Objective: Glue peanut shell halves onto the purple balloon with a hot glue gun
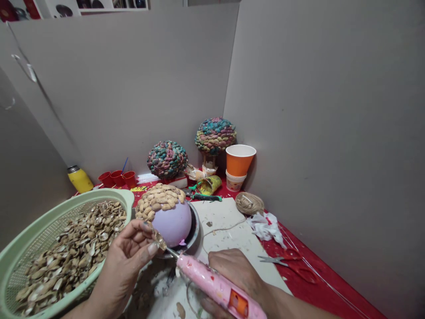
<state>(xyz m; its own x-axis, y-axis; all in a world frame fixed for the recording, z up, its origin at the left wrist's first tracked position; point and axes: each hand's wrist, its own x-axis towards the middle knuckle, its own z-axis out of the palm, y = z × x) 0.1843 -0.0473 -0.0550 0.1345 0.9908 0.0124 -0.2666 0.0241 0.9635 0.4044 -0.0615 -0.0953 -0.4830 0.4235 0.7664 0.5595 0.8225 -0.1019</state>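
Note:
Between the thumb and fingers of my left hand is a peanut shell, pinched in front of the balloon. My right hand wraps round a pink hot glue gun, whose metal nozzle meets or nearly meets the shell. Just beyond, a lilac balloon rests in a round dish; peanut shells cover its top and left side, while the lower right is bare. A green basket of loose peanut shells stands at my left.
Behind are two balls of coloured shells, paper cups, red cups, a yellow jar and pliers. Twine, crumpled tissue and scissors lie right, by a white board.

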